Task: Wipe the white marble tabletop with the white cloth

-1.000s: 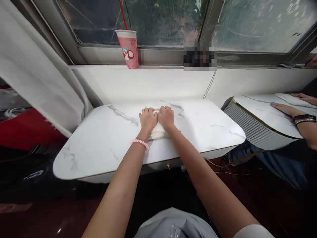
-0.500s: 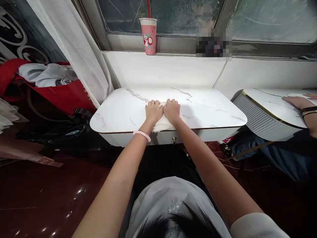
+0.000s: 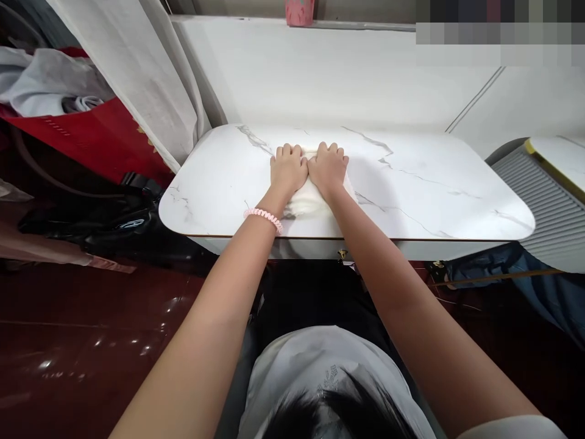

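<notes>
A cream-white cloth lies bunched on the white marble-patterned tabletop. My left hand, with a pink coiled band at the wrist, presses down on its left side, fingers curled over it. Beside it, my right hand grips the cloth's right side in the same way. The thumbs nearly meet in the middle. Both palms and part of the cloth are hidden from above. Below the table's front edge shows a small brass-coloured drawer knob.
On the ledge behind stands a pink cup, cut off by the top edge. White curtain and a red bag with pale fabric are at left. A ribbed cabinet stands right, with a person's jeans-clad leg below.
My view has tilted downward and come closer. Both hands have slid the cloth away from the front edge, toward the wall. The other person's hands at right have left the view.
</notes>
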`<action>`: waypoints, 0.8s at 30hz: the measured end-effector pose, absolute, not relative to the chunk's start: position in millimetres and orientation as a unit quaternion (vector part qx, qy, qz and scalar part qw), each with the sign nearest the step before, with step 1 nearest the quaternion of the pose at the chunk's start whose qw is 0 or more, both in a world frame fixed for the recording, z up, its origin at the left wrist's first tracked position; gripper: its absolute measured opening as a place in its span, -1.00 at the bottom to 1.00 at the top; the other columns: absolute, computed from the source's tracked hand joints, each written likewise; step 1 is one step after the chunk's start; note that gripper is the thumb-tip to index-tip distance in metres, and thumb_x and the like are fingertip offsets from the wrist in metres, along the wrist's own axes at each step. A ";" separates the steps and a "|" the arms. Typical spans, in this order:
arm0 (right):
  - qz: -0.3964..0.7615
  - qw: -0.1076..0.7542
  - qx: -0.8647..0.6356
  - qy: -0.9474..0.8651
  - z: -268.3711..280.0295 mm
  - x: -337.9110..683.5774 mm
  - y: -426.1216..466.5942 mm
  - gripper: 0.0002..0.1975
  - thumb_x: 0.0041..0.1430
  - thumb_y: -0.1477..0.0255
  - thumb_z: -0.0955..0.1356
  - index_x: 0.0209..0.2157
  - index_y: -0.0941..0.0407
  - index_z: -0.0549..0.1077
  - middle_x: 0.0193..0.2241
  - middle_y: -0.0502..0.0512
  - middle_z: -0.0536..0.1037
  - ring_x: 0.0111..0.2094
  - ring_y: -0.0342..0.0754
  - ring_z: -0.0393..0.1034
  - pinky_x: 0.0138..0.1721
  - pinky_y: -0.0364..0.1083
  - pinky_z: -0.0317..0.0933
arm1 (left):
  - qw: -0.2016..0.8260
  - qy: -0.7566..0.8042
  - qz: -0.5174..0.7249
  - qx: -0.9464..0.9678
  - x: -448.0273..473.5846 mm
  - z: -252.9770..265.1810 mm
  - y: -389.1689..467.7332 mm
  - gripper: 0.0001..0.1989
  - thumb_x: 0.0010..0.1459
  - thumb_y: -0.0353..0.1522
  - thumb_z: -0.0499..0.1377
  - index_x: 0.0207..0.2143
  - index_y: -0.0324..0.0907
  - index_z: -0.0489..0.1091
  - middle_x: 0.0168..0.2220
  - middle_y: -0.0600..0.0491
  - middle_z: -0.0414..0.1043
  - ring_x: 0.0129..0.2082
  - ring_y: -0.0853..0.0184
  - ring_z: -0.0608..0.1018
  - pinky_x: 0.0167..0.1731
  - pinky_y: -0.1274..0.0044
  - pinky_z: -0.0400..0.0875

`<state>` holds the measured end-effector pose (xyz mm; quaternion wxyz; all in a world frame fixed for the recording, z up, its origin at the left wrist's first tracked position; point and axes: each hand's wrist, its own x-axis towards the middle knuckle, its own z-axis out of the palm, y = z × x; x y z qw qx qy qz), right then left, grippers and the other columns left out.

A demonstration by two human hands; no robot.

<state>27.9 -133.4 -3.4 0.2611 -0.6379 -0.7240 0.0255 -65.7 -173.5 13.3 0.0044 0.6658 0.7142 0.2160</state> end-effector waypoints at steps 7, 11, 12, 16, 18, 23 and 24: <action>-0.003 0.290 -0.601 -0.745 -31.0 0.1 -57.1 -0.67 0.42 0.34 0.03 -0.17 0.16 0.32 -0.10 0.26 0.32 0.06 0.24 0.24 0.01 0.34 0.14 | 0.015 0.697 0.245 0.674 -105.2 2.3 -110.4 -0.77 0.35 -0.35 -0.01 -0.03 -0.11 0.37 0.05 -0.10 0.35 0.19 0.06 0.32 0.18 0.22 0.25; -0.012 0.295 -0.587 -0.754 -38.6 -19.4 -21.2 -0.60 0.44 0.33 -0.03 -0.13 0.18 0.32 -0.06 0.27 0.28 0.09 0.25 0.23 0.00 0.35 0.16 | 0.019 0.693 0.254 0.674 -127.6 -4.3 -75.9 -0.77 0.36 -0.32 -0.01 -0.01 -0.10 0.35 0.04 -0.08 0.32 0.24 0.04 0.27 0.21 0.19 0.20; -0.013 0.303 -0.582 -0.755 -39.8 -23.8 -13.0 -0.58 0.44 0.33 -0.04 -0.13 0.19 0.32 -0.06 0.27 0.27 0.09 0.25 0.23 0.00 0.36 0.16 | 0.017 0.694 0.256 0.672 -132.4 -6.1 -67.7 -0.76 0.36 -0.31 -0.02 0.00 -0.09 0.34 0.04 -0.08 0.30 0.26 0.03 0.24 0.22 0.18 0.18; -0.017 0.315 -0.568 -0.760 -44.6 -36.9 17.0 -0.53 0.45 0.33 -0.08 -0.14 0.19 0.33 -0.06 0.26 0.27 0.11 0.25 0.23 0.00 0.37 0.17 | 0.006 0.701 0.267 0.661 -146.2 -11.5 -40.0 -0.73 0.37 -0.32 -0.06 0.03 -0.07 0.33 0.03 -0.07 0.28 0.30 0.02 0.18 0.23 0.16 0.15; -0.024 0.309 -0.563 -0.766 -47.1 -40.6 30.5 -0.50 0.44 0.33 -0.11 -0.15 0.20 0.33 -0.07 0.25 0.27 0.11 0.24 0.24 0.00 0.37 0.16 | 0.007 0.703 0.269 0.658 -150.1 -12.1 -30.6 -0.73 0.37 -0.33 -0.07 0.02 -0.08 0.33 0.02 -0.07 0.28 0.29 0.02 0.20 0.22 0.16 0.15; -0.040 0.322 -0.550 -0.770 -47.0 -48.2 52.4 -0.43 0.45 0.29 -0.15 -0.16 0.19 0.35 -0.08 0.25 0.31 0.08 0.22 0.26 -0.01 0.35 0.17 | 0.002 0.709 0.268 0.653 -154.8 -8.3 -17.0 -0.74 0.37 -0.34 -0.06 0.02 -0.09 0.32 0.03 -0.07 0.31 0.28 0.03 0.23 0.22 0.17 0.16; -0.037 0.321 -0.556 -0.766 -44.2 -50.1 53.2 -0.45 0.45 0.29 -0.12 -0.16 0.18 0.36 -0.09 0.25 0.33 0.08 0.22 0.27 0.00 0.34 0.17 | 0.000 0.711 0.265 0.651 -155.1 -6.6 -15.5 -0.75 0.37 -0.34 -0.06 0.02 -0.09 0.32 0.04 -0.08 0.32 0.27 0.03 0.24 0.22 0.17 0.17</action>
